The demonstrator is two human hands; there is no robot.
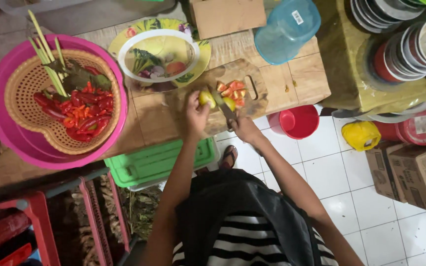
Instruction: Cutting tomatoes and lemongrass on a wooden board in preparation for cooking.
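My left hand (195, 112) holds a yellow-green tomato half (206, 98) down on a wooden cutting board (253, 74). Gripped in my right hand (245, 129) is a knife (223, 106), and its blade lies between that half and a second yellow-green piece (230, 103). Cut red tomato chunks (233, 90) are piled just beyond the blade, near the board's handle slot. The board rests on a wooden table (297, 74).
A pink basin (6, 133) holds a woven basket of red chilies (82, 108) and lemongrass. A white bowl (159, 55) of vegetables sits on a floral plate. Nearby are a blue plastic container (287, 29), red bucket (297, 121), green crate (154, 162), stacked bowls (410, 44) and cardboard boxes (415, 172).
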